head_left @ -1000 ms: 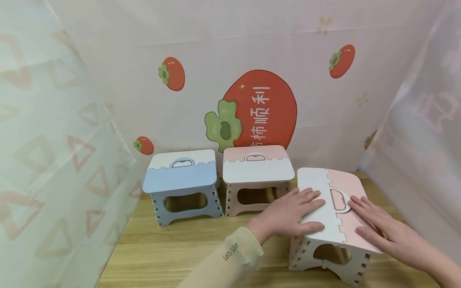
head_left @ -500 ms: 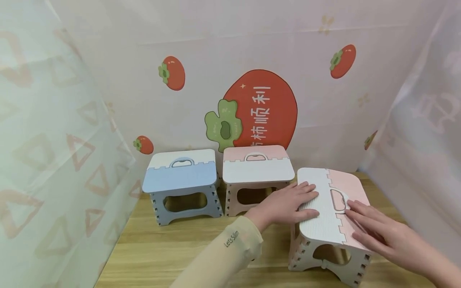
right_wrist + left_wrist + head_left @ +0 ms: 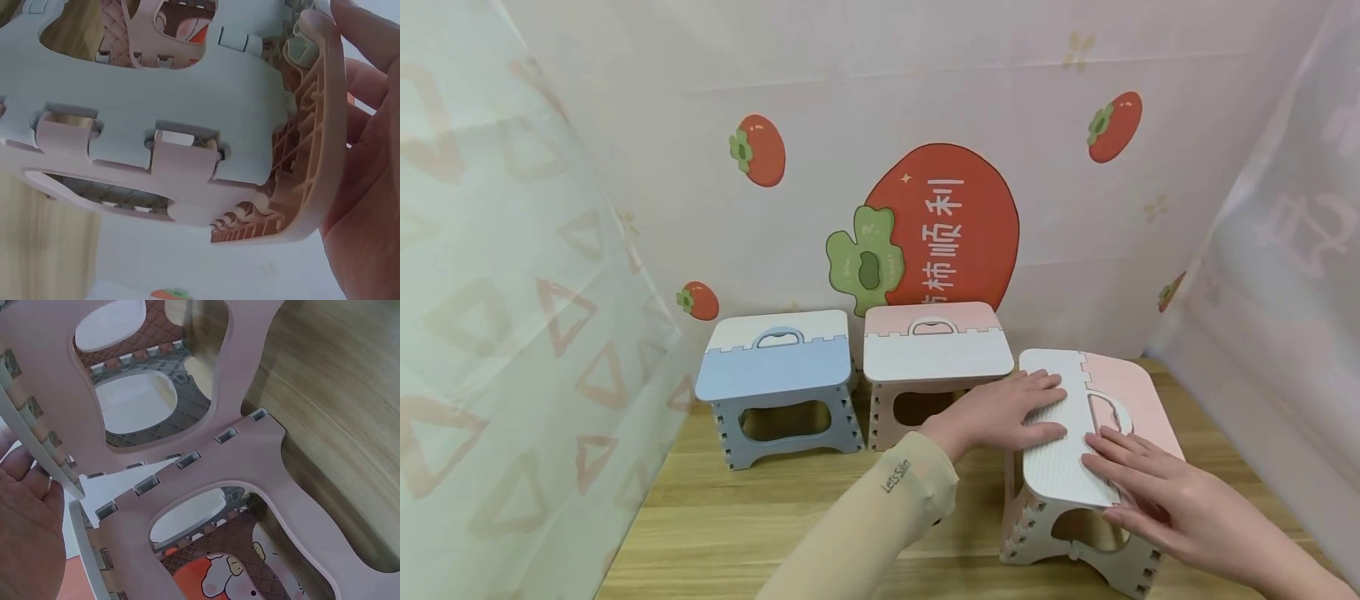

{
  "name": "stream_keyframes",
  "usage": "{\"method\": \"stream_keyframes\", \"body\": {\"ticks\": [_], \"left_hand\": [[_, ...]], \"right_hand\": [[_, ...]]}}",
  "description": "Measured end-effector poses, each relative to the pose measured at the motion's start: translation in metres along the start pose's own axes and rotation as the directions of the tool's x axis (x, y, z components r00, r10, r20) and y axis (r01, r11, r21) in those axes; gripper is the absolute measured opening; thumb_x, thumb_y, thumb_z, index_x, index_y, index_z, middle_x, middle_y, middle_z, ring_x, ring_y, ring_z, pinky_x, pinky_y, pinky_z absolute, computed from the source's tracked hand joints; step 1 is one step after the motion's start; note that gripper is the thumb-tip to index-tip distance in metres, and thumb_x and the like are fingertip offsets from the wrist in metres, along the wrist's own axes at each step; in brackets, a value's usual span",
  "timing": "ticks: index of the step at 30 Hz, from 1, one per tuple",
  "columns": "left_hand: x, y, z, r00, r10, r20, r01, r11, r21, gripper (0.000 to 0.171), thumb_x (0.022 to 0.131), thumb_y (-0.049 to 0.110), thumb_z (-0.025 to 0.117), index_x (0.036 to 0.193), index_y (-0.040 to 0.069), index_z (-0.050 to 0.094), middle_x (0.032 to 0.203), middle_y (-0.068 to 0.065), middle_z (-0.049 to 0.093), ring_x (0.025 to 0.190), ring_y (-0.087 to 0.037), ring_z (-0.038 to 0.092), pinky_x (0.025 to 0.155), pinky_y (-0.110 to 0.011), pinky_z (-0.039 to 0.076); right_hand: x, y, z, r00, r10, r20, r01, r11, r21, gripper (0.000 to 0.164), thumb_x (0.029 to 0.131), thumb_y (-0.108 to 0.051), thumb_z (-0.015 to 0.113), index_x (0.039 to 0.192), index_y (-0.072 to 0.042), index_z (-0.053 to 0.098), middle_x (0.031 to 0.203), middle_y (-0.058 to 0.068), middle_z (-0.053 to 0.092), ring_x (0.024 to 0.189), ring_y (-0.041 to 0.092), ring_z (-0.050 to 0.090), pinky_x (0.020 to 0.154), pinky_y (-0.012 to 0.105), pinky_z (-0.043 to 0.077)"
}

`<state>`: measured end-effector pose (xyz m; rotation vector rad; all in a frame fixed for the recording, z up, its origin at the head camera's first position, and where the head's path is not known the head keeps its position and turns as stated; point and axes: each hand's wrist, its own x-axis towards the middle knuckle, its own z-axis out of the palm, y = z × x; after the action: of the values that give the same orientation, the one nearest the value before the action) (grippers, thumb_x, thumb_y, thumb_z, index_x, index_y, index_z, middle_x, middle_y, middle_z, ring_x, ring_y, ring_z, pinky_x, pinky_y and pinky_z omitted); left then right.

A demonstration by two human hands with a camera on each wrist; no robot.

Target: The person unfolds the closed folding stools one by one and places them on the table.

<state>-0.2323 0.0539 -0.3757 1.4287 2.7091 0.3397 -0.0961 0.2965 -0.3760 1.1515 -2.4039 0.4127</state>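
Observation:
A pink-and-white folding step stool point(image 3: 1127, 379) stands unfolded at the right, its oval carry handle point(image 3: 1112, 410) in the middle of the top. My left hand point(image 3: 1000, 412) rests with spread fingers on the white half, at the left edge. On the pink half near the front, my right hand point(image 3: 1172, 492) lies across the top, fingers stretched towards the white half and thumb over the front edge. In the left wrist view, pink leg panels point(image 3: 250, 462) fill the frame beside the hand. Hinge joints and the ribbed underside point(image 3: 312, 137) show in the right wrist view.
A blue-and-white folding stool point(image 3: 775, 367) stands at the back left, and another pink-and-white one point(image 3: 936, 354) beside it, close to my left forearm. All are on a wood-grain table point(image 3: 737, 533). Printed cloth point(image 3: 820, 75) hangs behind and along both sides.
My right hand has slid from beside the handle towards the front of the stool top, its fingertips now reaching the white half. The left hand stays at the left edge. The stools have not moved.

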Motion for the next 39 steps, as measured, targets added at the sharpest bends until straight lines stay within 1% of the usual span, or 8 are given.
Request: {"method": "stream_keyframes", "body": {"ticks": [3,5,12,21,25,30,34,39], "left_hand": [[0.001,-0.003,0.003,1.000,0.012,-0.018,-0.012,1.000,0.003,0.063,0.104,0.057,0.043,0.159,0.026,0.039,0.167,0.011,0.028,0.155,-0.006,0.017,0.123,-0.016,0.008],[0.002,-0.004,0.005,0.999,0.021,-0.039,-0.021,1.000,0.006,0.062,0.105,0.055,0.042,0.159,0.025,0.039,0.167,0.011,0.029,0.155,-0.006,0.017,0.123,-0.016,0.007],[0.001,-0.007,0.013,0.996,0.036,-0.078,-0.035,0.999,0.013,0.060,0.106,0.054,0.039,0.160,0.026,0.037,0.167,0.012,0.028,0.155,-0.004,0.016,0.123,-0.015,0.003],[0.002,-0.005,0.015,0.994,0.061,-0.090,-0.057,0.997,0.050,0.060,0.107,0.051,0.040,0.160,0.024,0.036,0.167,0.009,0.029,0.155,-0.006,0.017,0.125,-0.020,0.006],[0.001,-0.003,0.017,0.995,0.053,-0.086,-0.046,0.996,0.080,0.062,0.107,0.054,0.038,0.161,0.025,0.033,0.167,0.010,0.027,0.155,-0.005,0.016,0.126,-0.022,0.005],[0.002,0.003,0.018,0.998,0.028,-0.061,-0.019,0.990,0.143,0.067,0.106,0.061,0.034,0.163,0.027,0.027,0.169,0.012,0.022,0.155,-0.004,0.012,0.128,-0.026,0.004],[0.002,0.007,0.019,0.998,0.023,-0.052,-0.013,0.980,0.197,0.070,0.105,0.065,0.031,0.164,0.029,0.025,0.169,0.013,0.019,0.155,-0.003,0.011,0.128,-0.028,0.005],[0.002,0.012,0.020,0.998,0.036,-0.047,-0.024,0.976,0.218,0.070,0.105,0.065,0.031,0.164,0.029,0.022,0.170,0.012,0.016,0.156,-0.004,0.010,0.128,-0.029,0.004]], "right_hand": [[0.002,-0.001,0.004,0.998,-0.043,-0.054,0.043,0.999,-0.013,0.051,0.105,-0.049,0.053,0.136,-0.011,0.067,0.145,0.011,0.060,0.149,0.015,0.037,0.123,0.019,0.021],[0.003,-0.001,0.007,0.993,-0.070,-0.091,0.068,0.997,-0.020,0.052,0.107,-0.049,0.047,0.134,-0.010,0.068,0.144,0.013,0.061,0.148,0.018,0.039,0.124,0.022,0.021],[0.002,-0.001,0.010,0.988,-0.084,-0.127,0.083,0.996,-0.014,0.052,0.109,-0.045,0.045,0.132,-0.006,0.069,0.144,0.014,0.060,0.149,0.021,0.039,0.125,0.025,0.022],[-0.005,0.002,0.006,0.990,-0.062,-0.126,0.065,0.998,0.017,0.052,0.108,-0.043,0.046,0.132,-0.003,0.068,0.146,0.014,0.058,0.149,0.020,0.038,0.124,0.025,0.021],[-0.012,0.008,0.001,0.991,-0.055,-0.122,0.061,0.997,0.050,0.052,0.108,-0.042,0.048,0.132,0.000,0.068,0.143,0.017,0.060,0.148,0.020,0.040,0.125,0.027,0.020],[-0.025,0.017,-0.009,0.997,0.027,-0.075,-0.023,0.998,0.056,0.048,0.104,-0.039,0.059,0.136,-0.004,0.066,0.145,0.015,0.059,0.148,0.017,0.038,0.126,0.027,0.015],[-0.035,0.022,-0.015,0.994,0.093,-0.053,-0.090,0.994,0.059,0.049,0.092,-0.022,0.076,0.137,-0.007,0.066,0.147,0.011,0.058,0.149,0.013,0.036,0.128,0.027,0.009],[-0.041,0.026,-0.019,0.981,0.184,-0.066,-0.183,0.983,0.016,0.061,0.077,-0.014,0.085,0.136,-0.013,0.068,0.152,-0.005,0.054,0.148,0.002,0.034,0.128,0.028,0.001]]}}
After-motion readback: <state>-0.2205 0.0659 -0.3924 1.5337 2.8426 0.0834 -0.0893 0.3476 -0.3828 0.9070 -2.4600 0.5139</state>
